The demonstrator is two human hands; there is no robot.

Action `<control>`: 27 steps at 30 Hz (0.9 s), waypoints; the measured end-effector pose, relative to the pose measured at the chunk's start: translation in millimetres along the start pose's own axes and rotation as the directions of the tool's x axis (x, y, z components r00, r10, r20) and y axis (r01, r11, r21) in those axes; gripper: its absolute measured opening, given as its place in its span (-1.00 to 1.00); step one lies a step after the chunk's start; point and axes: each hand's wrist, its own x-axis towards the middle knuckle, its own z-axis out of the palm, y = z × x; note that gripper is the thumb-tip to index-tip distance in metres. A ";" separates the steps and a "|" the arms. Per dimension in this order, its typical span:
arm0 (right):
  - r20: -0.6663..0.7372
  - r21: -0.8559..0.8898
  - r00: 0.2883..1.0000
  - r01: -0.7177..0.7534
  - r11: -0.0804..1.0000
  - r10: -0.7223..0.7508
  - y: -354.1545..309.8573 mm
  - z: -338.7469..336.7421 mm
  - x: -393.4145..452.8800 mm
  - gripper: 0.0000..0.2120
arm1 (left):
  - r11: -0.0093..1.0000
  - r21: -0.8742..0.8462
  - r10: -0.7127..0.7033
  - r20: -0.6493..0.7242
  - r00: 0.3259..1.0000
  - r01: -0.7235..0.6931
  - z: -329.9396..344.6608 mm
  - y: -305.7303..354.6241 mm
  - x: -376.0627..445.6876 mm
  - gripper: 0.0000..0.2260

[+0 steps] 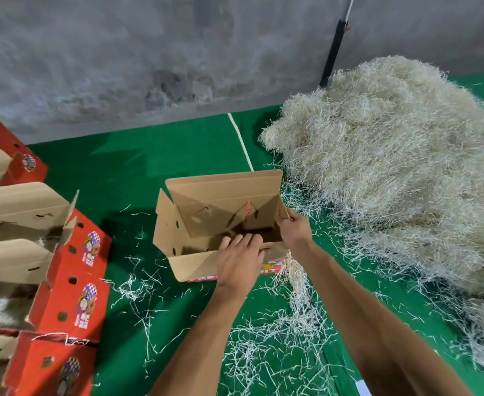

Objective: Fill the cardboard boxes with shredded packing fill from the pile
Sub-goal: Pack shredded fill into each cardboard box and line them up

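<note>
Both hands are on the open cardboard box (221, 224), left hand (239, 260) flat on the near flap, right hand (293, 230) pinching its right flap, so the shredded-fill pile (401, 167) sits just right of the right-hand fingers, nearest that arm.

bare green mat (138, 178) left of the open box (195, 201); fill pile (392, 167) crowds its right, red boxes (75, 270) far left.

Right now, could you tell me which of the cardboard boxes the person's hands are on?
The lone open box mid-floor beside the fill pile: left hand on its near edge, right hand holding its right flap. The red boxes at left stand untouched.
</note>
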 end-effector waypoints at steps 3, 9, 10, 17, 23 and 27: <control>-0.005 0.009 1.000 -0.011 1.000 0.011 -0.9 -0.7 -1.4 -0.70 | 0.999 0.029 0.016 0.011 1.000 -0.017 -0.5 2.2 1.4 -0.87; 0.035 0.083 0.993 -0.112 0.990 0.110 -2.9 -4.9 -36.8 -0.84 | 0.999 0.041 -0.019 0.115 0.993 0.014 -18.2 16.0 -32.0 -0.79; 0.046 0.071 0.993 -0.115 0.991 0.112 -0.1 -3.8 -44.0 -0.82 | 0.999 0.034 -0.026 0.147 0.989 0.021 -22.0 15.9 -40.9 -0.79; 0.233 0.017 0.968 -0.098 0.995 0.091 -1.8 -16.5 -91.3 -0.84 | 0.952 -0.226 -0.141 0.271 0.952 0.206 -45.6 33.6 -58.2 -0.61; 0.209 0.178 0.968 0.102 0.979 -0.139 -55.9 -76.4 -83.3 -0.81 | 0.879 -0.426 -0.171 0.136 0.976 0.213 -79.2 84.0 15.7 -0.76; 0.102 0.222 0.970 0.194 0.956 -0.221 -76.9 -152.1 -60.3 -0.73 | 0.786 -0.582 -0.137 0.161 0.978 0.206 -78.9 135.2 74.2 -0.66</control>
